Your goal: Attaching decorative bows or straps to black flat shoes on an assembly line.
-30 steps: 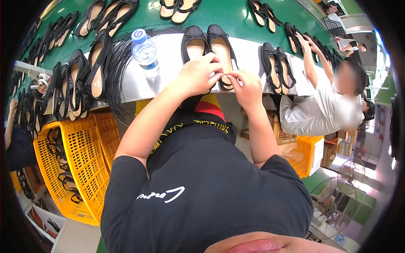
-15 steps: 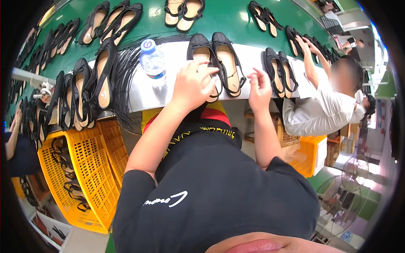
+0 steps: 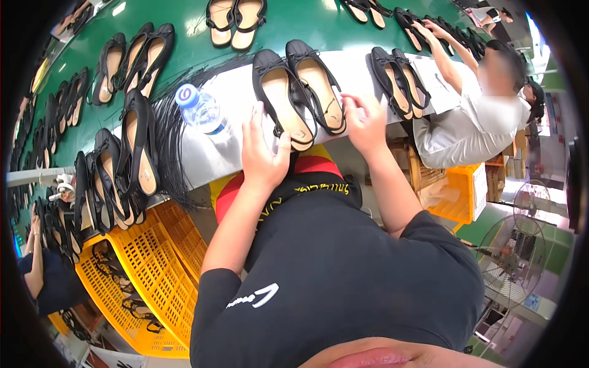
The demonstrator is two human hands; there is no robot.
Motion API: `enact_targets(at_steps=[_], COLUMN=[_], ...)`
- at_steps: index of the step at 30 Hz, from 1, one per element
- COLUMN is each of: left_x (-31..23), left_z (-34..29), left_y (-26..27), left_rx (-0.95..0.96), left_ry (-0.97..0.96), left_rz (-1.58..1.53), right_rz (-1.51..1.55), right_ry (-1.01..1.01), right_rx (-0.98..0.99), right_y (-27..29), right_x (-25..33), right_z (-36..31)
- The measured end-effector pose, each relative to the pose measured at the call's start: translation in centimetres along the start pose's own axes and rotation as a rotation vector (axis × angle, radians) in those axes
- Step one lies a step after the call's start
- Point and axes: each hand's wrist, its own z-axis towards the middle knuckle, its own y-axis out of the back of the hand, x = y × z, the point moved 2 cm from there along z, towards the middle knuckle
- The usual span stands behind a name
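A pair of black slingback flats with small bows and beige insoles lies before me on the pale work surface. The left shoe (image 3: 279,92) and the right shoe (image 3: 318,83) are side by side, toes pointing away, heel straps loose at the near end. My left hand (image 3: 264,150) is open beside the left shoe, fingers stretched upward, thumb by its heel. At the outer side of the right shoe, my right hand (image 3: 368,122) has loosely bent fingers, apart from each other, with fingertips at the shoe's edge near the strap.
A clear water bottle (image 3: 202,111) with a blue cap stands left of the pair, near black cords (image 3: 172,132). More black flats (image 3: 399,83) line the green table (image 3: 184,18). Yellow crates (image 3: 141,276) sit at lower left. A co-worker in white (image 3: 472,122) is at right.
My left hand has come off the left shoe to its outer side. My right hand has moved in to the right shoe's edge. The view has shifted and turned somewhat.
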Motion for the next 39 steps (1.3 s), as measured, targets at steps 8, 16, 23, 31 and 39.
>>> enact_targets(at_steps=[8,16,23,31,39], left_x=[1.6,1.4,1.4,0.0,-3.9], left_z=[1.9,1.6,2.1,-0.7,2.3], left_y=[-0.5,0.1,1.0,2.5,24.2], left_rx=[0.050,-0.033,-0.027,0.033,-0.587], left_ry=[-0.007,-0.051,-0.135,-0.422,-0.147], left_rz=[-0.236,-0.227,-0.175,-0.232,0.142], right_rz=[-0.633,-0.659,-0.688,0.204,0.158], right_ry=[-0.093,-0.082,-0.071,-0.177,-0.227], right_rx=[0.858,0.756,0.276,0.161,0.240], right_y=[-7.9,-6.5,-7.5,-14.2,-14.4], right_x=[2.5,-3.8,-0.5,-2.2,-1.6], right_z=[10.5,27.0,35.3,11.1,4.6])
